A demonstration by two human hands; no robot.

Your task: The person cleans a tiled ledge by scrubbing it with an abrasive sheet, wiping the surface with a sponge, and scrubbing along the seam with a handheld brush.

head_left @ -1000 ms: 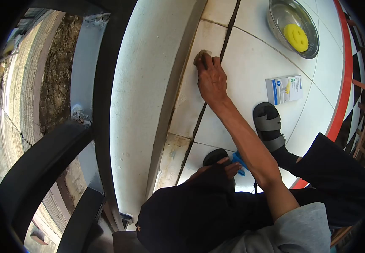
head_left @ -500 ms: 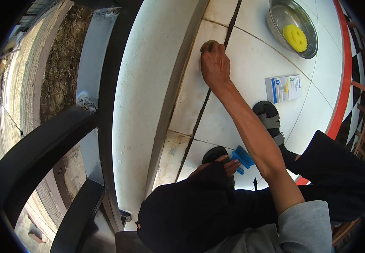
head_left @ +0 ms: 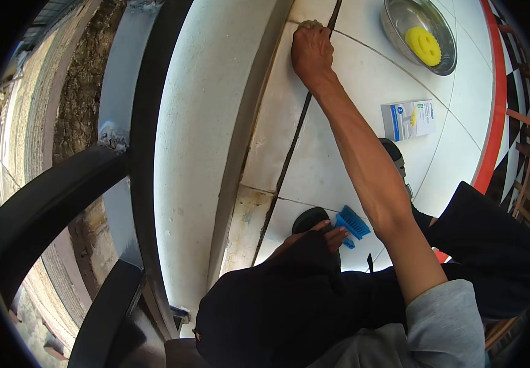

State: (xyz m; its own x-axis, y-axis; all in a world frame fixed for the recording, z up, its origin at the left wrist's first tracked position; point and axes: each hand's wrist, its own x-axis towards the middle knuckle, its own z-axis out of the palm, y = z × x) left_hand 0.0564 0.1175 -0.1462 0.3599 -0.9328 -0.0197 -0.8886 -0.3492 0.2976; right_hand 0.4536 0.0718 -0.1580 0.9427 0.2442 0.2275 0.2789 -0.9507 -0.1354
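Note:
My right hand is closed over a small greyish-brown scrubbing pad, mostly hidden under the fingers. It presses the pad on the stained white floor tile, beside the dark joint and close to the wall base. My left hand shows only in part past the black trouser leg, its fingers stretched out and holding nothing visible. Just beside those fingers, a blue brush lies on the tiles near a black sandal.
A steel bowl holds a yellow smiley-face sponge at the upper right. Below it stands a white and blue box. A pale low wall and black railing run along the left. A red border edges the tiles.
My right hand has slid farther forward along the edge tile with the pad, reaching the crosswise joint. The view has shifted slightly. My left hand stays by the brush.

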